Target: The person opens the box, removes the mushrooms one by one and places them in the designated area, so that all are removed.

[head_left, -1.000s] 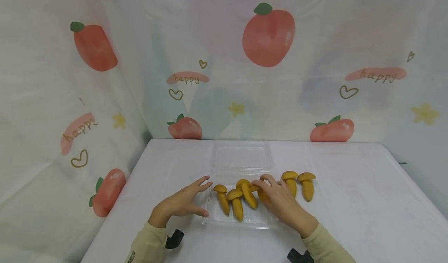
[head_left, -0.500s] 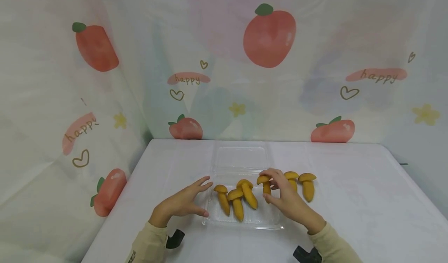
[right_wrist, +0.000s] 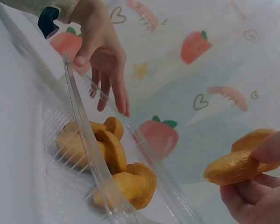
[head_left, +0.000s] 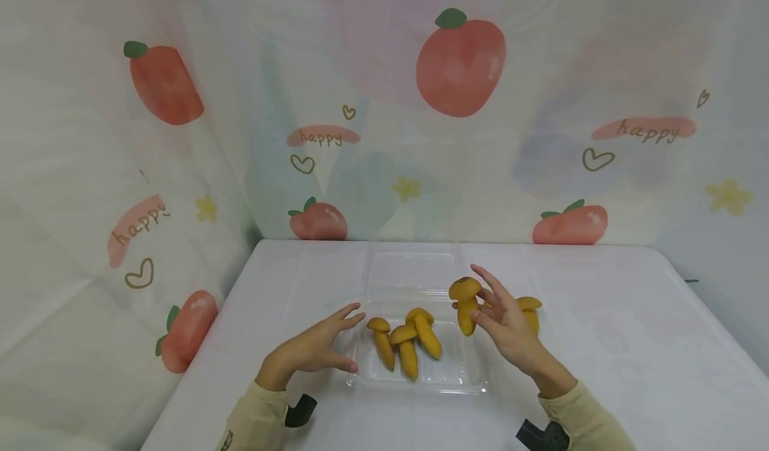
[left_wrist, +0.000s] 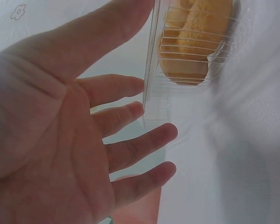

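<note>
My right hand [head_left: 510,327] pinches a yellow mushroom [head_left: 465,304] by its stem between thumb and fingers, cap up, above the right part of a clear plastic clamshell box [head_left: 414,387]. In the right wrist view the held mushroom [right_wrist: 233,167] hangs apart from the box wall. Three more yellow mushrooms [head_left: 407,352] lie side by side in the box, caps toward the back. Beside the box's left edge, my left hand [head_left: 315,344] stays with fingers spread and holds nothing. The left wrist view shows its fingers straight, close to the box wall [left_wrist: 151,70].
Another yellow mushroom [head_left: 530,311] lies on the white table [head_left: 601,344] right of the box, partly behind my right hand. The box's clear lid [head_left: 414,271] lies folded back toward the patterned backdrop [head_left: 378,191].
My right hand has lifted the mushroom and moved up and slightly right, away from the three in the box. The mushroom has turned more upright. My left hand has not moved.
</note>
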Demonstrator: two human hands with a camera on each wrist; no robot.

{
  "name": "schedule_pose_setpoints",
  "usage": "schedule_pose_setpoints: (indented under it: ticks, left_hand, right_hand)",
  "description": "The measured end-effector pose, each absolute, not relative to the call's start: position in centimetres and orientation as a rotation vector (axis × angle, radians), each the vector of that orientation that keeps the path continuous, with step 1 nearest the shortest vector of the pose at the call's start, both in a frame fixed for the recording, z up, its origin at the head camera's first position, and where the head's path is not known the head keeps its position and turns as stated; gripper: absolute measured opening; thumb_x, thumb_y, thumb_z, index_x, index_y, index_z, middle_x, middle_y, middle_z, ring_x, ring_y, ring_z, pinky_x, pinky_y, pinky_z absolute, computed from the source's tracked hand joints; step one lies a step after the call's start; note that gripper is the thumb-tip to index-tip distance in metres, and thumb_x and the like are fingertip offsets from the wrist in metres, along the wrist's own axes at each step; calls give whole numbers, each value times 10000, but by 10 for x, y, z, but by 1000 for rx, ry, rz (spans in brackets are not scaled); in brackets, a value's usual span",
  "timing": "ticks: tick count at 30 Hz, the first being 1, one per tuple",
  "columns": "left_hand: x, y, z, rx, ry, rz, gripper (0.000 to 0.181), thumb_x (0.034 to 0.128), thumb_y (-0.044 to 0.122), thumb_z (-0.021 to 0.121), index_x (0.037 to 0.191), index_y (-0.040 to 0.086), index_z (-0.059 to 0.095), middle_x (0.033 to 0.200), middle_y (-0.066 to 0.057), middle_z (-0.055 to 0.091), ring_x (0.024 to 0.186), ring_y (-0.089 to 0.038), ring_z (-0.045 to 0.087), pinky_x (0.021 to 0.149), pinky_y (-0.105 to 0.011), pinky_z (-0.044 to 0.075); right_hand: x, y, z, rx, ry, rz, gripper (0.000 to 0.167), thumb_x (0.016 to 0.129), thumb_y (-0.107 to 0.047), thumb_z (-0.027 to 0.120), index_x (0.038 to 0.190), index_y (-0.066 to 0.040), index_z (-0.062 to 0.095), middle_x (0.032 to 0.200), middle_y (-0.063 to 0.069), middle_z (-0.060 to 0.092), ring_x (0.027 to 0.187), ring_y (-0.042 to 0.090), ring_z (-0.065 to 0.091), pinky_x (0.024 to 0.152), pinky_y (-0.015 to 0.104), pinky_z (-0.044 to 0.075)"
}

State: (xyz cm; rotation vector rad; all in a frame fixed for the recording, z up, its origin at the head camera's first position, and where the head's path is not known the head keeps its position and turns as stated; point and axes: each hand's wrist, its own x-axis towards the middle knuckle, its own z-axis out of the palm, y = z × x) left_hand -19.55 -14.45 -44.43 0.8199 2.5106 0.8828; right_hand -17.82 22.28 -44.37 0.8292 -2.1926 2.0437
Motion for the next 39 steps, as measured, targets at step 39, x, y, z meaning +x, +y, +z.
schedule_pose_setpoints:
  ticks: [39]
  left_hand:
    - [-197,-145,-444,788,2515,868,929,820,273,851,1566,33,352,1694,-159,191,1539,-410,250,1193,-627,294]
  right_hand:
    - [-170,266,-441,743,-2211,1818,596,1001,127,458,1557,-29,310,1429,-102,502,1146,-56,603,811,54,508]
